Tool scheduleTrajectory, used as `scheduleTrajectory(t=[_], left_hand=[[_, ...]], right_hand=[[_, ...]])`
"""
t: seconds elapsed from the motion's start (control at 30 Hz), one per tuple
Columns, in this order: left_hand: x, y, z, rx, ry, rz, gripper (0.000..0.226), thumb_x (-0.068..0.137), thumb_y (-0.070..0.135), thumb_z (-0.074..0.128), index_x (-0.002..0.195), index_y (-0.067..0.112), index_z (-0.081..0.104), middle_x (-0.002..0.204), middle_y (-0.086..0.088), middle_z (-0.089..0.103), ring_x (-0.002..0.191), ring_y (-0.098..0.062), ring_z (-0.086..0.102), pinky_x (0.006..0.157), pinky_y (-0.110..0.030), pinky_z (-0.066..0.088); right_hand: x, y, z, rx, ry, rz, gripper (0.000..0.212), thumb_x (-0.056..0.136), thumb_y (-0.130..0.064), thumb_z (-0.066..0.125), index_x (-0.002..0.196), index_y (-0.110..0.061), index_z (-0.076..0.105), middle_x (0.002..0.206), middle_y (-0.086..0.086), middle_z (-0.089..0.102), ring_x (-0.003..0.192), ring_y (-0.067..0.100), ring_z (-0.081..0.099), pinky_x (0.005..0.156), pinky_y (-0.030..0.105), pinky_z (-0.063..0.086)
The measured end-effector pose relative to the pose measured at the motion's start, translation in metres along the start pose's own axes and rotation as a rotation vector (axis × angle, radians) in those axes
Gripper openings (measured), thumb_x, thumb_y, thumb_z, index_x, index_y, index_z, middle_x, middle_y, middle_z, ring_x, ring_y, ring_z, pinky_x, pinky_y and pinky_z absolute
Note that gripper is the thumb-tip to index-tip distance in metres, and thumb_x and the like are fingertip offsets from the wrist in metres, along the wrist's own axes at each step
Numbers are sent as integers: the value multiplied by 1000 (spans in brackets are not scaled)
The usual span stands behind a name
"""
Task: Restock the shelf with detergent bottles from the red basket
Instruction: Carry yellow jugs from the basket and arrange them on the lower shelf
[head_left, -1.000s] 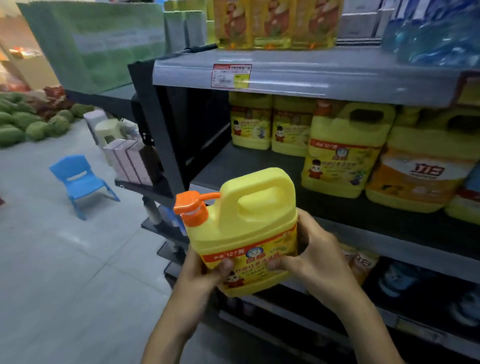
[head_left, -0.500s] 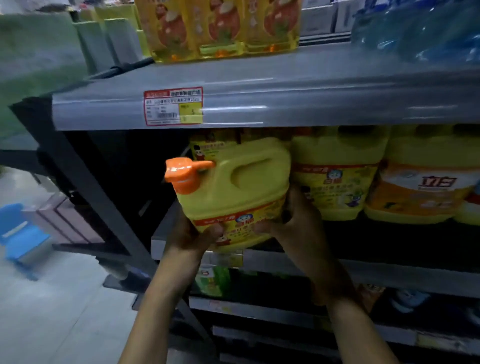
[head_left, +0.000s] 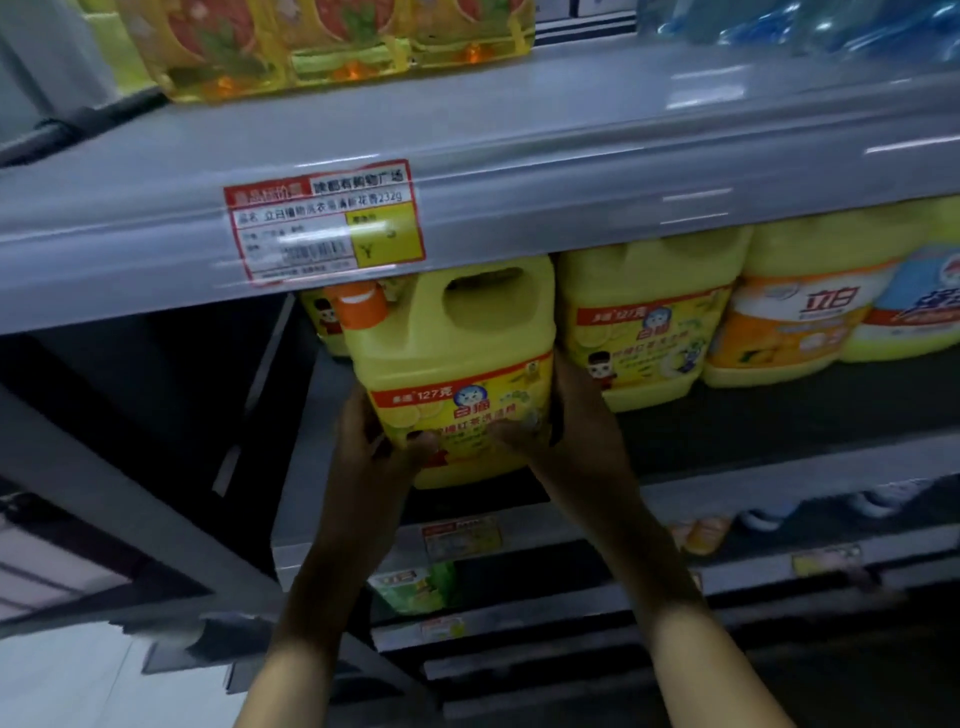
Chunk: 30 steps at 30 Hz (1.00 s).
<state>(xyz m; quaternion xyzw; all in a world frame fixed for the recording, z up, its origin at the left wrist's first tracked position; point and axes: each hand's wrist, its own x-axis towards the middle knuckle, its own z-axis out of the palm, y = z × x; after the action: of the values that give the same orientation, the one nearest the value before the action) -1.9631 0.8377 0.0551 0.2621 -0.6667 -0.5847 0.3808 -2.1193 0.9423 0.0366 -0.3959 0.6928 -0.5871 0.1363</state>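
Observation:
A yellow detergent bottle (head_left: 457, 364) with an orange pump cap and a carry handle stands upright at the front of the middle shelf (head_left: 779, 478). My left hand (head_left: 374, 441) grips its lower left side and my right hand (head_left: 561, 421) grips its lower right side. A matching yellow bottle (head_left: 644, 322) stands just to its right on the same shelf, and another shows partly behind the cap. The red basket is out of view.
The upper shelf edge (head_left: 519, 171) with a red and yellow price tag (head_left: 322, 218) hangs just above the bottle's top. Orange-labelled jugs (head_left: 789, 322) fill the right. Oil bottles (head_left: 322, 41) stand on top. Lower shelves hold small packs (head_left: 415, 587).
Both hands have carried the bottle up and in, from chest height in front of the shelves to under the upper shelf edge. The view has moved closer to the shelf.

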Motion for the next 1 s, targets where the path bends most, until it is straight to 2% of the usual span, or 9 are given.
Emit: scheduleTrajectory(t=[0.1, 0.2, 0.33, 0.47, 0.53, 0.67, 0.87, 1.0], left_hand=[[-16, -15, -3, 305, 56, -65, 52, 85, 5, 73, 113, 42, 50, 107, 16, 66, 98, -4, 67, 63, -13, 53], [-24, -25, -5, 559, 97, -74, 47, 86, 20, 74, 116, 40, 43, 105, 14, 63, 94, -7, 62, 64, -11, 40], [-16, -31, -3, 618, 143, -87, 36, 87, 23, 73, 119, 24, 56, 105, 7, 67, 90, -9, 58, 62, -15, 39], [-5, -42, 3, 666, 173, -74, 31, 92, 25, 66, 121, 21, 56, 108, -2, 71, 94, -26, 66, 69, -38, 53], [1, -48, 6, 723, 171, -55, 28, 95, 27, 61, 122, 21, 53, 100, -6, 70, 88, -34, 66, 64, -43, 53], [10, -53, 10, 781, 180, -23, 41, 98, 25, 58, 137, 21, 47, 95, -8, 70, 77, -34, 65, 58, -39, 51], [16, -54, 21, 787, 159, -1, 32, 98, 25, 58, 127, 15, 49, 93, -11, 70, 75, -37, 65, 58, -40, 51], [18, -56, 27, 811, 167, -2, 34, 98, 25, 57, 129, 16, 48, 95, -10, 70, 79, -37, 65, 61, -41, 52]], right_hand=[[-19, 13, -2, -325, -3, 68, 65, 87, -49, 67, 143, -26, 46, 135, 0, 57, 123, 17, 55, 96, 39, 52], [-24, 21, -5, -525, -74, 161, 45, 95, -40, 62, 137, -26, 52, 127, 0, 62, 116, 22, 59, 87, 38, 52], [-18, 22, 2, -563, 30, 177, 31, 95, -36, 61, 123, -21, 60, 113, 5, 67, 105, 27, 62, 81, 41, 53], [-14, 24, 13, -705, 161, 183, 21, 96, -38, 58, 107, -23, 66, 104, 3, 69, 102, 28, 63, 75, 34, 48], [-11, 25, 16, -719, 190, 177, 22, 96, -41, 57, 104, -23, 66, 101, 2, 70, 98, 27, 65, 72, 33, 47], [-9, 28, 18, -720, 245, 160, 24, 95, -44, 58, 99, -22, 67, 97, 2, 71, 91, 27, 67, 65, 30, 43], [-8, 28, 22, -769, 314, 183, 19, 97, -37, 57, 95, -21, 67, 87, 1, 73, 80, 25, 69, 62, 26, 34], [-7, 29, 23, -762, 345, 164, 18, 95, -36, 61, 90, -20, 66, 81, 1, 71, 75, 25, 69, 60, 25, 33]])
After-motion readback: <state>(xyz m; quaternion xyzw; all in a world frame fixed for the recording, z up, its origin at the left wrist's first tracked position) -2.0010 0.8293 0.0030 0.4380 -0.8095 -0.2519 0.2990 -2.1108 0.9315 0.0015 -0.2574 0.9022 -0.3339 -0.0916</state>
